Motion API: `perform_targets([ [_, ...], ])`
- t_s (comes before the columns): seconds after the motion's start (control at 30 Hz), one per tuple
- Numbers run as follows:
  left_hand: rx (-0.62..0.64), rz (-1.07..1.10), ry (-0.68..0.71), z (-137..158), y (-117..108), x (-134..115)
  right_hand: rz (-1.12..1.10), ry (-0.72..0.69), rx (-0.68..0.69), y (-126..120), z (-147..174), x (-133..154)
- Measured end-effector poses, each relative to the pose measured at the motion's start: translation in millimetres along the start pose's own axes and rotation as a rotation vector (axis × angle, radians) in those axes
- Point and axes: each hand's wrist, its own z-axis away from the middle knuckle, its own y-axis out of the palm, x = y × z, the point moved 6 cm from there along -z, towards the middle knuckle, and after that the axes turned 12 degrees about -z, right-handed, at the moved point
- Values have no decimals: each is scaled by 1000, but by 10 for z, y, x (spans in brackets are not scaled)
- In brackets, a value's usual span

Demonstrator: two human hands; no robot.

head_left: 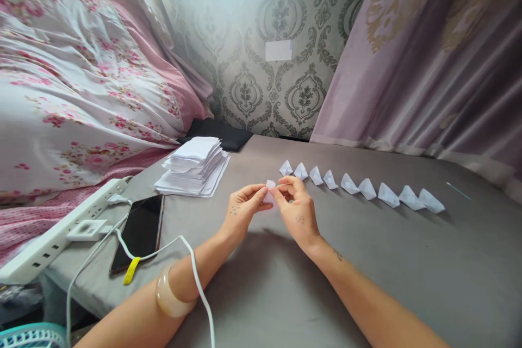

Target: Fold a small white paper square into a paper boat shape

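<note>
Grey tabletop: nine folded papers lined up beyond our fingers, left hand and right hand pinching another paper piece, thick sheet stack left.

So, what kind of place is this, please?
Probably a bedroom at home: a pink floral quilt beside the grey table, patterned damask wallpaper and mauve curtains. Both hands hold a small white folded paper.

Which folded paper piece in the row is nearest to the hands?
The leftmost folded paper piece, at the row's end just above the right hand. The others stretch away to the right, each farther from the hands.
</note>
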Motion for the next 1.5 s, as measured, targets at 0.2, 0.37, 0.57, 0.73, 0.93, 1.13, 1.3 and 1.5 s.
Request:
perform_targets([
  [0.2,7,-1,-27,15,5,11,138,-187,19,21,39,34],
  [0.37,4,0,-21,6,4,27,173,-239,42,39,45,21],
  [0.57,6,17,-1,-2,3,35,166,-233,64,64,58,51],
  [0.73,38,51,42,10,38,-20,121,-248,43,75,72,99],
  [0.93,7,-11,118,30,35,-86,24,-113,-33,36,31,51],
  [1.13,8,-71,188,11,31,-73,5,-80,-5,29,-7,51],
  [1.3,26,-103,210,8,33,-88,17,-98,12,31,-2,54],
  [1.5,101,-76,152,9,54,-136,-87,-5,92,1,-80,-14],
])
